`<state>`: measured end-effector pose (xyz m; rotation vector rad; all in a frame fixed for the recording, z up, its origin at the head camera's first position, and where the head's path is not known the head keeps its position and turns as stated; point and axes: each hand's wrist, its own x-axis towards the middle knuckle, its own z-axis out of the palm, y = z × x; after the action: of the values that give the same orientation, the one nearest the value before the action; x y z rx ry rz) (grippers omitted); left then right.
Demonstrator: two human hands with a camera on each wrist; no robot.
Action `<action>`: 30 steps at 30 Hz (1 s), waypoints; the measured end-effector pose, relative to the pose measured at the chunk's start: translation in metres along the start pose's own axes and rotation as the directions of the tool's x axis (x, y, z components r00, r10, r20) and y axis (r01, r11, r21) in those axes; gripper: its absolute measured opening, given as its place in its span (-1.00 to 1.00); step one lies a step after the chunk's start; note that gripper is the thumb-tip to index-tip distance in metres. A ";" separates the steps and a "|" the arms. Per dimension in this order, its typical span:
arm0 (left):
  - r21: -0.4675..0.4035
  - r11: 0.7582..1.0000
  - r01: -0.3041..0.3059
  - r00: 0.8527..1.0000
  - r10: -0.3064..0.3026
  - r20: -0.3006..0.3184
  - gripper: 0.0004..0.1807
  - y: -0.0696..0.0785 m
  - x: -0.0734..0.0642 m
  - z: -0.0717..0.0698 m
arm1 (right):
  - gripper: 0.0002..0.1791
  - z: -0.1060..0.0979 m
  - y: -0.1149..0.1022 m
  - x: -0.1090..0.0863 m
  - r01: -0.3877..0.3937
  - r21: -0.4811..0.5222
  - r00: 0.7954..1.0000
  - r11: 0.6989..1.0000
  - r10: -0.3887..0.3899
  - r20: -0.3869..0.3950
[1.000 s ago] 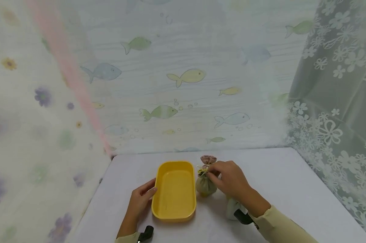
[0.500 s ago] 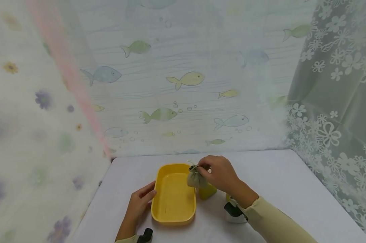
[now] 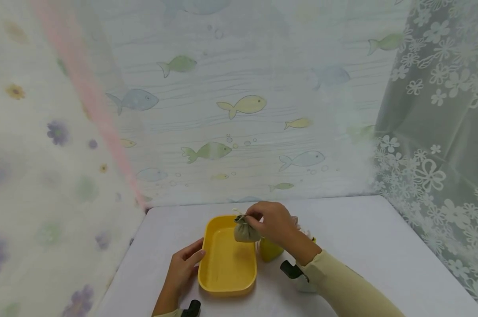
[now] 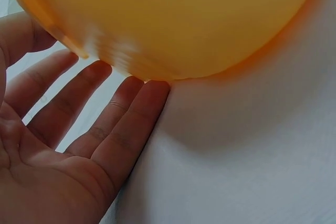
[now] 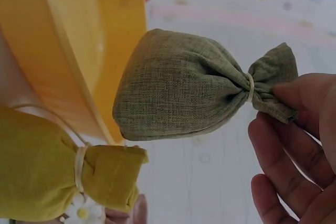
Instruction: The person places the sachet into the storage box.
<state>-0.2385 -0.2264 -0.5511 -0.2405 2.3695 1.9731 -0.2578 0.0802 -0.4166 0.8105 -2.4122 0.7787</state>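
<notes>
Your right hand (image 3: 272, 221) pinches the green bag (image 3: 245, 232) by its top, over the tray (image 3: 225, 274) near the right rim. Your left hand (image 3: 182, 264), fingers spread, touches the tray's left side; a yellow bag (image 3: 270, 252) sits just right.

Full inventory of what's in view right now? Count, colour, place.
tray: 1, yellow, on the table
tied pouch: 1, grey-green, held up at the tray's right side
second pouch: 1, mustard yellow, right of the tray
flower decoration: 1, white with yellow centre, at second pouch's neck
pink cloth item: at least 1, behind right hand, mostly hidden
pale item: 1, whitish, below right wrist, mostly hidden
table: 1, white-covered
fish-print backdrop: 1, whitish, behind
flower-print hanging: 1, whitish, left
lace curtain: 1, white, right
wrist devices: 2, black, one per wrist
sleeves: 2, beige
left hand: 1, touching tray's left side
right hand: 1, pinching tied pouch's neck
</notes>
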 end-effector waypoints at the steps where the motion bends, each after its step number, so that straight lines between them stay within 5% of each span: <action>1: -0.001 1.000 -0.002 1.000 0.002 0.000 -0.42 0.000 0.000 0.000 | -0.95 0.001 0.000 0.001 0.004 -0.004 1.000 1.000 -0.004 0.002; 19: 0.027 1.000 0.014 1.000 -0.013 -0.016 -0.40 -0.003 0.000 -0.001 | -0.92 0.035 -0.002 0.018 -0.126 0.052 0.989 0.991 0.121 0.084; 30: 0.020 1.000 -0.003 1.000 0.003 0.002 -0.41 0.002 -0.002 0.002 | -0.91 0.056 0.001 0.027 -0.180 0.187 0.982 0.966 0.165 0.092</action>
<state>-0.2373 -0.2239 -0.5494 -0.2339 2.3892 1.9487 -0.2917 0.0348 -0.4419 0.7194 -2.5281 1.0836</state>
